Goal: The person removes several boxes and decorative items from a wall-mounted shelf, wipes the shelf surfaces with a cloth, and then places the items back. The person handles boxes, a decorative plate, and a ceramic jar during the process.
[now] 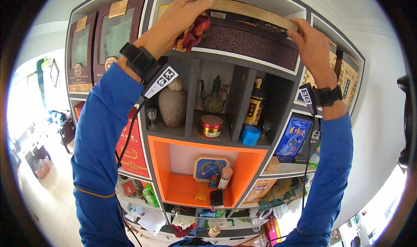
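Both of my hands reach up to the top middle compartment of a shelf unit. There a flat dark box with a gold-coloured side (pixel 251 16) lies on a larger dark patterned box (pixel 247 43). My left hand (pixel 182 17) has its fingers on the flat box's left end; a red and yellow cloth-like item (pixel 195 32) hangs or lies beside its palm, partly hidden. My right hand (pixel 309 40) grips the same box's right end, thumb at the lower edge and fingers at the upper one. Both wrists wear black straps with marker tags.
Below are a stoneware jar (pixel 173 107), an ornate metal teapot (pixel 214 95), a red-lidded tin (pixel 211 126), a dark bottle (pixel 255 105), a blue round container (pixel 250 135) and small stemmed glasses (pixel 152 118). An orange compartment (pixel 159 169) holds an octagonal plaque (pixel 210 169). Boxed bottles (pixel 115 42) flank the left.
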### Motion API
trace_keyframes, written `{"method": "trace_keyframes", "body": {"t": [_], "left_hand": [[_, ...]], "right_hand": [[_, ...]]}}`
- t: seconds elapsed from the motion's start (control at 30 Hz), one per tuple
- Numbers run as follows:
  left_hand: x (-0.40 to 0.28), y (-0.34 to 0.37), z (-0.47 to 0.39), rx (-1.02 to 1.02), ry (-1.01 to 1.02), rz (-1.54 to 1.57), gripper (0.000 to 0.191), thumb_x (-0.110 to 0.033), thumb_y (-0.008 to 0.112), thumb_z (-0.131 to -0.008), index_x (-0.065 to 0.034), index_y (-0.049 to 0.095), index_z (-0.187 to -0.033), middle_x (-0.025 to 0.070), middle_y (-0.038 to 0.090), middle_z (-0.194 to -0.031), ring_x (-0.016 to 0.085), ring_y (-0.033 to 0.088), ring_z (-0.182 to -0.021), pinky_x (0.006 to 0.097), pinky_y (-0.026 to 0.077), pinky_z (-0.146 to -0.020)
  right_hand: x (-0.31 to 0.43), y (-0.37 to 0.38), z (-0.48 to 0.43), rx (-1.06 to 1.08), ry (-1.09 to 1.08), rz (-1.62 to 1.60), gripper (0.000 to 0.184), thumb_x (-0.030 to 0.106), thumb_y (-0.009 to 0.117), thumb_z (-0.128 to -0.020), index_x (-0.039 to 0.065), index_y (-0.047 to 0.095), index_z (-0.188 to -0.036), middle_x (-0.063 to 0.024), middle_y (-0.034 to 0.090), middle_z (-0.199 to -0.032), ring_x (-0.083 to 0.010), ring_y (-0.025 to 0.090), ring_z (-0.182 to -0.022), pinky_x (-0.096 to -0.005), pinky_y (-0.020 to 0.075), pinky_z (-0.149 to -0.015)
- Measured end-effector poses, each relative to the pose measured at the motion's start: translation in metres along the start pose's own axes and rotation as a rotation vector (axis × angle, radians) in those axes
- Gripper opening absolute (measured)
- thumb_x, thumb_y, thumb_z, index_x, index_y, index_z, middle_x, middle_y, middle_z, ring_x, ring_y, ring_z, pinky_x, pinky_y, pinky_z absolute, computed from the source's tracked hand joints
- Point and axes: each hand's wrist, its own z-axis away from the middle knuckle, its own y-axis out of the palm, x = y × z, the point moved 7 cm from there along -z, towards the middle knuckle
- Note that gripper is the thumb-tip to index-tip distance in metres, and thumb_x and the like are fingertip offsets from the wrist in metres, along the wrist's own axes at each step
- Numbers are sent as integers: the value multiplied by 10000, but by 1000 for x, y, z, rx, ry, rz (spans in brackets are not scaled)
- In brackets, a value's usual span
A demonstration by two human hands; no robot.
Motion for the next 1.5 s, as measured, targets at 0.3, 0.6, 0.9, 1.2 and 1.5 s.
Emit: {"method": "trace_keyframes", "body": {"t": [0.3,0.6,0.9,1.2,1.5], "left_hand": [[-4,25,11,318,-361,460,428,-483,635,-966,-57,596,-991,67,618,-800,179,626,-666,316,552,-567],[-2,30,10,267,-307,596,377,-435,650,-987,-68,602,-1061,64,641,-866,187,650,-733,308,558,-624],[3,33,10,249,-363,401,367,-473,623,-935,-108,584,-925,42,590,-815,158,578,-633,314,509,-537],[-3,31,23,95,-468,459,277,-339,615,-957,-65,584,-975,66,592,-832,168,622,-677,325,564,-571],[-9,31,29,61,-441,561,141,-211,600,-965,-72,586,-976,64,616,-874,178,645,-710,326,561,-588]], "right_hand": [[8,-3,14,-50,-27,-47,282,236,707,-925,106,680,-1175,-181,722,-946,-401,679,-889,-501,521,-766],[9,-2,20,-86,-32,-90,282,222,710,-923,107,689,-1180,-175,720,-930,-386,676,-861,-482,519,-749],[-19,10,28,46,405,-598,399,388,692,-965,56,709,-1187,-57,701,-920,-143,673,-779,-293,528,-663],[-24,38,47,198,822,-1151,584,464,616,-993,-49,578,-1270,-205,703,-1004,-248,709,-827,-328,592,-695],[-23,47,46,124,784,-1360,381,309,577,-1048,-47,621,-1177,-190,716,-1079,-247,718,-919,-349,606,-807]]}}
